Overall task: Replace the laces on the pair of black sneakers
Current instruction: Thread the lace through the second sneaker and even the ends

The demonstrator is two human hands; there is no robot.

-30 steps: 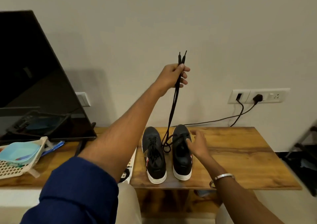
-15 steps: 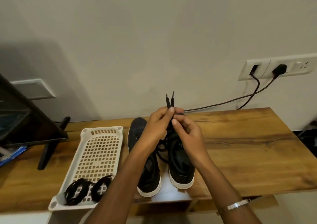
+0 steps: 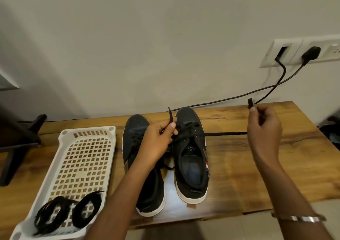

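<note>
While the right sneaker (image 3: 191, 155) is sitting mid-worktop (image 3: 257, 166), the left hand (image 3: 158, 138) and right hand (image 3: 263, 129) are pinching its lace (image 3: 224, 133) ends; both should be pulling evenly, keeping lengths matched.

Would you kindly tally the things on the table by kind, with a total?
Sneakers: 2, left and right
Baskets: 1
Coiled laces in the basket: 2
Laces held by both hands: 1
Total: 6
</note>
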